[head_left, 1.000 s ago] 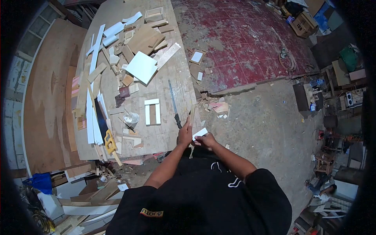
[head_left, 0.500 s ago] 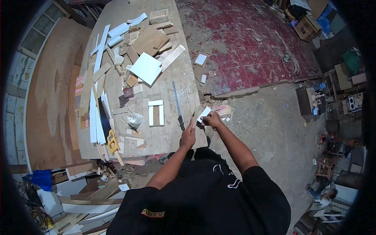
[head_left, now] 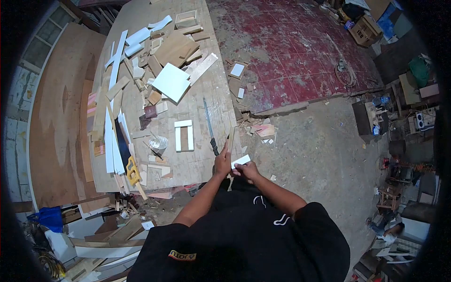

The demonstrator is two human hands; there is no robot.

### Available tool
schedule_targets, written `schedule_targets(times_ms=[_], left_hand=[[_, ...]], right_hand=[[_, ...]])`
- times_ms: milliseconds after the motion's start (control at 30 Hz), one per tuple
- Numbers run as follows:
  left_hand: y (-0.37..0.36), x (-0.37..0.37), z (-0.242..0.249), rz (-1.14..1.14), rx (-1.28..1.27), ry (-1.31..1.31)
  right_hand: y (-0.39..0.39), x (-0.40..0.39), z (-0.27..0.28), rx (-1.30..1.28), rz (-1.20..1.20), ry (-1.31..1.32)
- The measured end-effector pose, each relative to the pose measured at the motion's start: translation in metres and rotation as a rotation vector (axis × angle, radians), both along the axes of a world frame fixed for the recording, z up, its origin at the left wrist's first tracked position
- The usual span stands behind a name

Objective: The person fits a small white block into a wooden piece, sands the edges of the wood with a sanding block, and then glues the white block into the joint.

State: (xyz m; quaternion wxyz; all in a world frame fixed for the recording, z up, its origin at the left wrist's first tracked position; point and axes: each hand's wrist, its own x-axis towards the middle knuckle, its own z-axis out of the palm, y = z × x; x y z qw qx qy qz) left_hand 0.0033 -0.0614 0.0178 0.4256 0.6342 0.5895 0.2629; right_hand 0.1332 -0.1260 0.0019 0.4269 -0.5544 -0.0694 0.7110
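Observation:
At the table's right edge, my left hand (head_left: 222, 163) is closed around a narrow wooden strip (head_left: 231, 135), whose far end points away from me. My right hand (head_left: 248, 171) grips a small white block (head_left: 241, 162) between thumb and fingers, close beside the left hand. Just left of the strip lies a thin saw blade with a dark handle (head_left: 214, 146). Farther left on the tabletop is a small rectangular frame with white sides (head_left: 183, 136) and a bare wood middle.
The wooden worktable (head_left: 197, 164) bears a white square board (head_left: 171, 82), a yellow-handled handsaw (head_left: 133, 171), a clear plastic cup (head_left: 159, 144) and many offcuts. Scraps (head_left: 264, 130) lie by its right edge. A cardboard box (head_left: 365, 31) stands at the far right.
My right hand has drawn the white block down and toward me, turning it flatter and closer to my left hand. The left hand still grips the strip, slightly lower.

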Motion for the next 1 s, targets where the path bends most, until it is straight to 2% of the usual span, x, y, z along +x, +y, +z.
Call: schedule_targets(times_ms=[67, 133, 167, 233, 300, 333, 367, 433, 467, 533, 600, 633, 700, 733, 767, 833, 900, 967, 1000], left_hand=[[0.0, 0.001, 0.003, -0.02, -0.003, 0.023], [-0.002, 0.003, 0.006, -0.005, -0.025, 0.013], [-0.001, 0.004, 0.007, 0.0, -0.022, 0.014], [-0.003, 0.004, 0.005, 0.002, -0.05, 0.016], [-0.002, 0.001, 0.005, 0.007, -0.016, -0.015], [-0.002, 0.0, 0.01, -0.001, -0.054, 0.01], [-0.002, 0.001, 0.016, -0.01, -0.092, 0.034], [0.0, 0.003, 0.018, -0.004, 0.011, 0.007], [-0.002, 0.003, 0.019, -0.013, -0.032, 0.02], [0.0, 0.004, 0.033, -0.019, -0.073, 0.032], [0.001, 0.006, 0.041, -0.028, -0.222, 0.077], [0.001, 0.005, 0.036, -0.028, -0.224, 0.075], [-0.001, 0.003, 0.026, -0.002, -0.105, -0.088], [-0.001, 0.002, 0.022, 0.002, -0.137, -0.071], [0.0, 0.002, 0.018, -0.004, -0.138, -0.073], [0.001, 0.001, -0.001, -0.005, 0.018, 0.016], [0.0, 0.001, 0.003, -0.01, 0.005, 0.01], [0.0, 0.003, 0.017, -0.024, -0.153, 0.044], [0.0, 0.003, 0.016, -0.021, -0.153, 0.043]], right_hand=[[-0.003, 0.009, -0.005, 0.039, 0.073, 0.005], [0.012, 0.02, 0.015, 0.072, 0.258, -0.129], [0.027, 0.03, 0.023, 0.114, 0.481, -0.337], [0.05, 0.04, -0.014, 0.327, 0.475, -0.293], [0.076, 0.049, -0.012, 0.29, 0.344, -0.175], [0.091, 0.049, -0.003, 0.246, 0.316, -0.284], [0.098, 0.054, 0.006, 0.222, 0.315, -0.269], [0.104, 0.052, -0.003, 0.142, 0.187, -0.254], [0.103, 0.049, -0.007, 0.144, 0.186, -0.256], [0.091, 0.039, -0.018, 0.083, -0.054, -0.118], [0.073, 0.024, -0.024, 0.063, -0.207, 0.005], [0.065, 0.016, -0.02, 0.047, -0.265, 0.057], [0.049, 0.004, -0.008, 0.025, -0.28, 0.087], [0.04, -0.002, -0.01, 0.044, -0.305, 0.091], [0.029, -0.003, -0.012, 0.033, -0.239, 0.033], [0.01, -0.002, 0.006, 0.007, -0.09, -0.079], [0.002, 0.005, 0.001, 0.076, -0.031, -0.057], [0.005, 0.017, 0.007, 0.034, 0.273, -0.143], [0.012, 0.027, -0.025, 0.166, 0.436, -0.248]])
